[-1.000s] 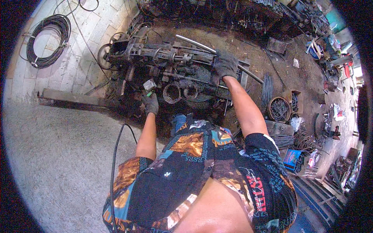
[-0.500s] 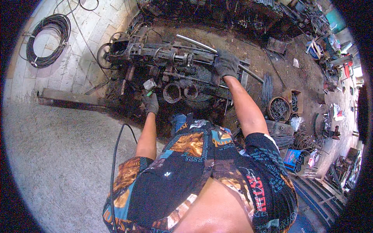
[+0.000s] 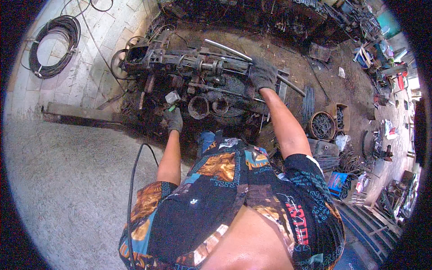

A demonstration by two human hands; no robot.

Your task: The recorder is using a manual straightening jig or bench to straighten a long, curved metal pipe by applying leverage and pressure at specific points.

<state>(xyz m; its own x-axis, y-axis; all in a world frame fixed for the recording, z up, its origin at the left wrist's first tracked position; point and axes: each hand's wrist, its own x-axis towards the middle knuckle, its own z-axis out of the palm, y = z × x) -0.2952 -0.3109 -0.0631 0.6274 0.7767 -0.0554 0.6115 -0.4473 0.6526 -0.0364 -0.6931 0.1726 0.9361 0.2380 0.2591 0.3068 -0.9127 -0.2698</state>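
Observation:
My left hand [image 3: 173, 119], in a dark grey glove, is closed at the near side of a dark, greasy machine [image 3: 189, 63]. Its fingers hold a small pale block-shaped thing with a green end [image 3: 172, 97]; its kind is unclear. My right hand [image 3: 262, 75], gloved too, lies closed over the machine's right part, around a metal rod [image 3: 227, 49]. The bright rod enters the glove from the upper left, and a bar [image 3: 292, 85] comes out at the lower right. My right fingertips are mostly hidden. Two round metal rings [image 3: 198, 107] sit between my hands, low on the machine.
A black cable coil [image 3: 38, 56] lies on tiles at the far left. A steel beam [image 3: 81, 112] runs left of the machine. On the right stand a round basket of metal pieces [image 3: 323, 125], a carton [image 3: 342, 116] and a bundle of thin rods [image 3: 308, 101]. A black cable [image 3: 133, 180] hangs beside my left arm.
Both hands keep nearly the same places and grips. The pale thing in my left hand has shifted very slightly to the left.

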